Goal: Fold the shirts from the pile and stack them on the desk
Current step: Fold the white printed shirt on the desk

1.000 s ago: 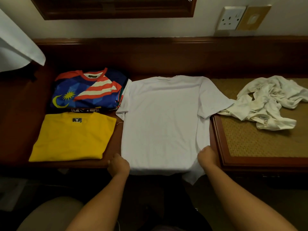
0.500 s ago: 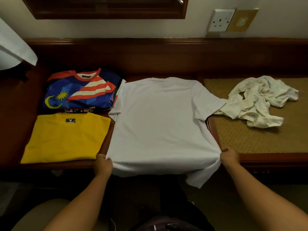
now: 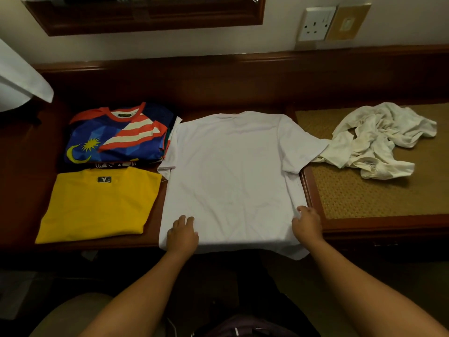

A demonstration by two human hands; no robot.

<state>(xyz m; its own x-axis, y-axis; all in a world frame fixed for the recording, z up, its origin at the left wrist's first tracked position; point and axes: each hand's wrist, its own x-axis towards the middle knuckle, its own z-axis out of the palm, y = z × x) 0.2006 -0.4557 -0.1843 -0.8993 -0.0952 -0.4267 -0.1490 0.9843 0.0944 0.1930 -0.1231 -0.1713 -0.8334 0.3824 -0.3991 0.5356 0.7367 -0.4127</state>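
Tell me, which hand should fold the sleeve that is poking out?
The right hand, probably. It already sits at the right edge of the white shirt, on the spread sleeve's side. The left hand rests near the other bottom corner.

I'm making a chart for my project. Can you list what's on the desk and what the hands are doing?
Shirt being folded: white shirt, spread flat
Left hand: rests on its bottom edge
Right hand: pinches its right edge
Folded already: yellow shirt, flag shirt
Still waiting: crumpled cream shirt
Surface: wooden desk
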